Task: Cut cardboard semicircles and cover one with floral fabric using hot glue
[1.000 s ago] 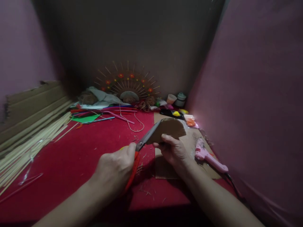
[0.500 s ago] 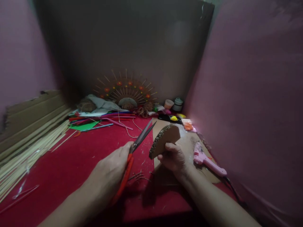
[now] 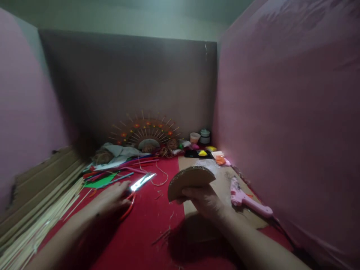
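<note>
We are pinching the cardboard piece (image 3: pixel 189 180) in our right hand (image 3: pixel 205 200), lifted for looking; our left hand (image 3: pixel 112 197) is gripping scissors (image 3: pixel 135 189) aside on the bench (image 3: pixel 146 232)

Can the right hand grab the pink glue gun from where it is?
Probably yes. The glue gun lies in the open beside the right hand, but that hand holds a cardboard piece, so its fingers are busy.
</note>
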Demonstrator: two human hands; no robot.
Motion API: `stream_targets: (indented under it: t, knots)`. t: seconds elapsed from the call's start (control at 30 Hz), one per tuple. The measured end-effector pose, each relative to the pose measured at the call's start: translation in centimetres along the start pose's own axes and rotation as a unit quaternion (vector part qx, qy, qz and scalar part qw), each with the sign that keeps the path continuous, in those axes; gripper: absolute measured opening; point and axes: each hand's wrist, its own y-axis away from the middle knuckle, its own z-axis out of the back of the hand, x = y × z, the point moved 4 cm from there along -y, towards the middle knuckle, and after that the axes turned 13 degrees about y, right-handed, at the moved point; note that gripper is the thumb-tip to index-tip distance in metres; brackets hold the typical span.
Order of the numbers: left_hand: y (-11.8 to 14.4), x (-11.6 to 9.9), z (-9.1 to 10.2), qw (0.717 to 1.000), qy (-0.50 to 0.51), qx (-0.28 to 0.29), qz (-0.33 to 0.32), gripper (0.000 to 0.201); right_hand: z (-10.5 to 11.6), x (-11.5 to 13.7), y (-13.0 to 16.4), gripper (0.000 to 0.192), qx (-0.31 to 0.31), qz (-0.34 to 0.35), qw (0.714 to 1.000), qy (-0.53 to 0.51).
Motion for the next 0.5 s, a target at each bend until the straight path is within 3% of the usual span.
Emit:
stream_targets:
  t: [0.13, 0.2, 0.3, 0.37, 0.5]
  knots:
    - [0.6, -4.4, 0.6, 0.997, 0.065, -0.026, -0.032, 0.044, 0.1, 0.0, 0.2, 0.023, -0.008, 0.002, 0.999, 0.051]
    - [1.4, -8.0, 1.1, 0.966, 0.238, -0.042, -0.091, 0.044, 0.1, 0.3, 0.3, 0.019, -0.012, 0.009, 0.995, 0.099]
    - [2.8, -12.4, 1.8, 0.928, 0.344, -0.079, -0.119, 0.042, -0.2, 1.5, 0.8, 0.015, -0.018, 0.038, 0.982, 0.184]
    - [3.4, -14.3, 2.0, 0.912, 0.392, -0.072, -0.099, 0.044, -0.4, 2.3, 1.1, 0.017, -0.018, 0.075, 0.974, 0.211]
    - [3.6, -15.9, 1.4, 0.867, 0.497, 0.001, -0.023, 0.051, -0.5, 2.6, 1.5, 0.012, 0.002, 0.176, 0.944, 0.280]
